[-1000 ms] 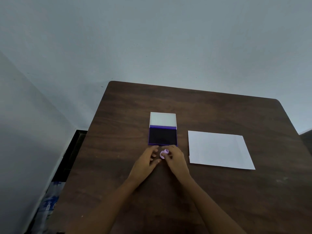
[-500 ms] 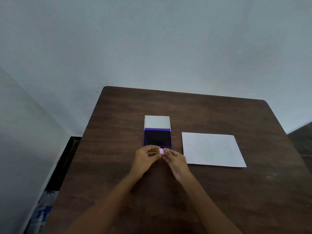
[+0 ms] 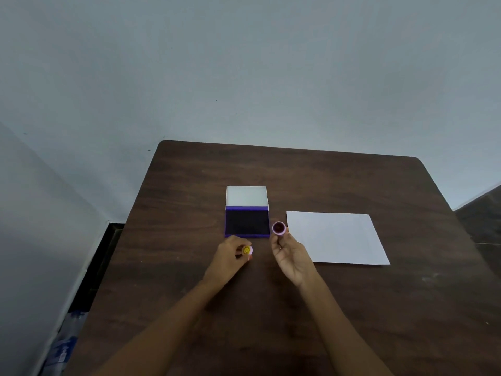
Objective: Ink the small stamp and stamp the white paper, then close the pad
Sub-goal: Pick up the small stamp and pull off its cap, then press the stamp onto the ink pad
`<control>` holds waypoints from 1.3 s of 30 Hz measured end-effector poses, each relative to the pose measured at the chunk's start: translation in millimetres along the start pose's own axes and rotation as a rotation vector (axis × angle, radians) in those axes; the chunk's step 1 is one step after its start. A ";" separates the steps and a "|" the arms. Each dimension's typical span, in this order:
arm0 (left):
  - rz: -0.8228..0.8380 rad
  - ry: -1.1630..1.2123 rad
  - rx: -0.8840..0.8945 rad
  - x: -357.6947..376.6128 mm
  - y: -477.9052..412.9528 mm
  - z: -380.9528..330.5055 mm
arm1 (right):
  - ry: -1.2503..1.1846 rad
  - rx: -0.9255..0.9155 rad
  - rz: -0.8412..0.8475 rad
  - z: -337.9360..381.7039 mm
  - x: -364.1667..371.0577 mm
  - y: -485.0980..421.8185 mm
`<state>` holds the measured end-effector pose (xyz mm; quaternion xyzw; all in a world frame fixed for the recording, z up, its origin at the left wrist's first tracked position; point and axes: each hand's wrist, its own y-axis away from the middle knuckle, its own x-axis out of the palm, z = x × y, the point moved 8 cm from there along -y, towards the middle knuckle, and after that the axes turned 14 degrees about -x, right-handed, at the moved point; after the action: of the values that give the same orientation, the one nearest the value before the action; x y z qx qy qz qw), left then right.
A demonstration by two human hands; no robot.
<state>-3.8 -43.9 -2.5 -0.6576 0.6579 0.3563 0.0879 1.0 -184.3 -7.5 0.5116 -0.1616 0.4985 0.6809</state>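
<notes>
The left hand (image 3: pixel 230 256) is curled closed, its fingertips pinching a small pink piece with a round yellow face (image 3: pixel 247 250); a faint mark shows on the yellow disc, too small to read. This hand sits low over the table (image 3: pixel 352 321), just in front of the ink pad's near edge.

The right hand (image 3: pixel 291 253) is turned palm-up, fingers loosely bent, with thumb and fingertips holding a second small pink round piece (image 3: pixel 279 228). Its upturned end is a dark circle inside a pale pink rim. It cannot be told which of the two pieces is the stamp body and which is its cap. This second piece is raised between the ink pad and the paper, just beside the pad's right near corner.

The ink pad (image 3: pixel 247 222) lies open on the table, a purple-edged tray filled by a flat, very dark inked surface. Its lid (image 3: pixel 246 196) is folded back on the far side, the pale inside facing up.

The white paper (image 3: pixel 336 237) lies flat to the right of the pad, near but apart from it; no print is discernible on it. The right hand's fingers are close to its left edge.
</notes>
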 end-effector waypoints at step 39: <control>-0.308 -0.479 0.081 -17.3 -64.4 38.3 | 1.861 -0.710 0.531 -43.7 102.9 -59.7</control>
<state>44.5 0.0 -43.1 -0.6430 0.5243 0.4574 0.3201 85.0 -92.7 17.1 -0.3598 0.1839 0.7551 0.5163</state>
